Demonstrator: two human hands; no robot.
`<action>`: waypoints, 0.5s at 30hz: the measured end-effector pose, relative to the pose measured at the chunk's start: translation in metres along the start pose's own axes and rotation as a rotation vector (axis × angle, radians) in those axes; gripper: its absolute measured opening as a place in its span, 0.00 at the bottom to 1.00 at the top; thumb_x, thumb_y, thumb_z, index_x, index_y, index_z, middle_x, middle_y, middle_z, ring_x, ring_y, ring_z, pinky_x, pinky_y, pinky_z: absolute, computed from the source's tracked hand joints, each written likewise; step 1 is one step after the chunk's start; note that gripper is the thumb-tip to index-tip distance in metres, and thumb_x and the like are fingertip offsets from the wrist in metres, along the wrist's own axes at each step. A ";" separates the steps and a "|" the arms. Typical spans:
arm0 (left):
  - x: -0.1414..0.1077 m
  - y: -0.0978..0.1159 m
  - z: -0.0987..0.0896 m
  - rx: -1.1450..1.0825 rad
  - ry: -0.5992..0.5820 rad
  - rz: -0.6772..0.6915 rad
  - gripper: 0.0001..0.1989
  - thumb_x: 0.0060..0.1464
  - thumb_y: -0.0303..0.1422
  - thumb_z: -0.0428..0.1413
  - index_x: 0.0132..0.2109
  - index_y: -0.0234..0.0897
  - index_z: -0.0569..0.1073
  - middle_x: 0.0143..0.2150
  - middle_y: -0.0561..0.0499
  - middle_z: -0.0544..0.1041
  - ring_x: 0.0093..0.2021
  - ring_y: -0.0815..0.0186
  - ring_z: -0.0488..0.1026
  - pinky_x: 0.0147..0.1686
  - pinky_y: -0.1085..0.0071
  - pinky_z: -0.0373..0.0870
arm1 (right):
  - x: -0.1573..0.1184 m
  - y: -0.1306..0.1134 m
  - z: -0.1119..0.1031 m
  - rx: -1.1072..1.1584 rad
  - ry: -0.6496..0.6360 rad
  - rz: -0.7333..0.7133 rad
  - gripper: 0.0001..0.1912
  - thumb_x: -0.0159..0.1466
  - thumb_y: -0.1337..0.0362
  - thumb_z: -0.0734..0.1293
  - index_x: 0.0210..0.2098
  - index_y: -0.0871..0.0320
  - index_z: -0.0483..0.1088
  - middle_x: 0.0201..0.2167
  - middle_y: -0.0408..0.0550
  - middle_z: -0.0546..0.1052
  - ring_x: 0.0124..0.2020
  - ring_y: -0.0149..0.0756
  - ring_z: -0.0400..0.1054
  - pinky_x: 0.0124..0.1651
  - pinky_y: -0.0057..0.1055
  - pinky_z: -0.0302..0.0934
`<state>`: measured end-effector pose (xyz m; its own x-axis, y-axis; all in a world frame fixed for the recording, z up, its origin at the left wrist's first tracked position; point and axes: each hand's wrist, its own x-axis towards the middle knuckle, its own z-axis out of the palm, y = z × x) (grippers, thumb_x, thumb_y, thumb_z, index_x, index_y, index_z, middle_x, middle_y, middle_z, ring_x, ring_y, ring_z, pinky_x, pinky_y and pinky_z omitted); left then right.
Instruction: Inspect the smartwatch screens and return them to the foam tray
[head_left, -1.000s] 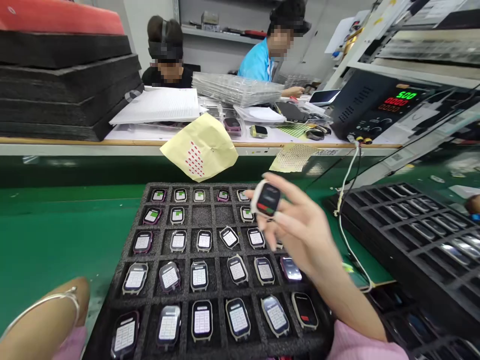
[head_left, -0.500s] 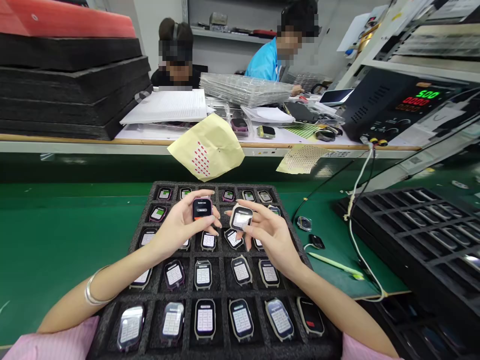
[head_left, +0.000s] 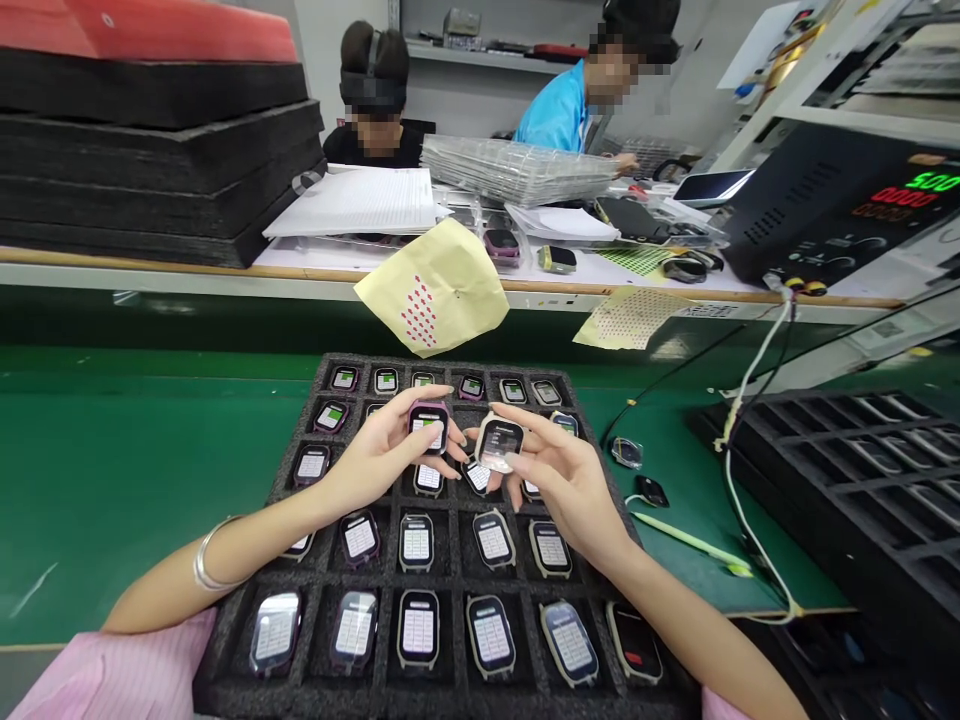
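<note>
Watches held mid-frame, one per hand, above black foam tray (head_left: 300, 425); left hand (head_left: 375, 460) pinches purple watch (head_left: 429, 427) between thumb and fingertips, screen up and lit white; right hand (head_left: 559, 475) pinches pale watch (head_left: 500, 441) the same way, screen glaring, content hard to read; the two watches sit just beside each other, not touching as far as I can tell; other fingers loosely curled, none spread flat.

Doing it well, my read: grip only by case edges so fingertips stay off the glass; tilt the pale watch out of the glare to read it; keep both low over the tray so a slip lands on foam; match each watch to an open cell, the hands hide which ones are free near centre; seat flat, screen up, like the neighbours.

Round about: tray rows mostly filled with lit watches; green mat (head_left: 112, 470) under tray; second tray (head_left: 862, 470) at right; white cable (head_left: 731, 470) between; yellow sheet (head_left: 439, 285) hangs at top centre; two people sit at the far bench.
</note>
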<state>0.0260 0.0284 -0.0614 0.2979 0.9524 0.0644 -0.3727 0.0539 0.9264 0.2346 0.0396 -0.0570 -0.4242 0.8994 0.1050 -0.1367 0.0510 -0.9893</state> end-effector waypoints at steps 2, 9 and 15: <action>0.000 0.000 -0.001 -0.014 0.002 0.010 0.21 0.57 0.30 0.55 0.57 0.35 0.63 0.42 0.44 0.74 0.41 0.61 0.76 0.36 0.66 0.77 | -0.001 -0.002 0.002 0.013 -0.010 0.012 0.25 0.60 0.67 0.69 0.57 0.52 0.66 0.42 0.51 0.77 0.28 0.36 0.72 0.21 0.27 0.65; -0.002 0.003 0.001 -0.002 -0.002 0.045 0.32 0.49 0.22 0.60 0.59 0.36 0.59 0.44 0.46 0.73 0.43 0.62 0.75 0.44 0.63 0.76 | -0.001 0.000 0.003 0.012 -0.001 0.023 0.27 0.60 0.69 0.69 0.58 0.52 0.65 0.43 0.51 0.77 0.28 0.34 0.72 0.21 0.25 0.65; -0.001 0.002 0.001 0.039 0.004 0.040 0.28 0.52 0.26 0.59 0.59 0.35 0.60 0.40 0.47 0.74 0.39 0.63 0.75 0.37 0.66 0.77 | 0.000 0.002 -0.003 0.007 0.014 0.012 0.18 0.64 0.65 0.66 0.53 0.53 0.70 0.35 0.50 0.78 0.24 0.36 0.72 0.18 0.27 0.62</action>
<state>0.0251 0.0269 -0.0591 0.2801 0.9546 0.1009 -0.3503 0.0038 0.9366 0.2370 0.0414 -0.0596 -0.4137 0.9058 0.0914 -0.1382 0.0367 -0.9897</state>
